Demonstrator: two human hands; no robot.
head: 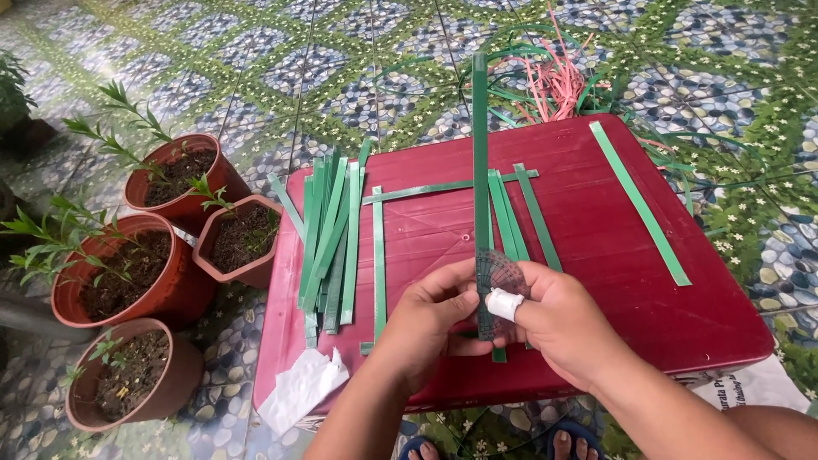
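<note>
Hands: left hand [423, 319] and right hand [558, 319] pinch one long green plastic strip [481, 153] with a clear protractor [498, 285].
Strip position: upright over the red plastic table [596, 247].
Beside: pile of green strips [328, 243].

Strip bundle [328, 243] on desk [596, 255] left; single strip [639, 203] far right; crossed strips [511, 217] centre. Potted plants [162, 255] on floor left of desk; loose strip tangle [558, 81] behind it.
</note>
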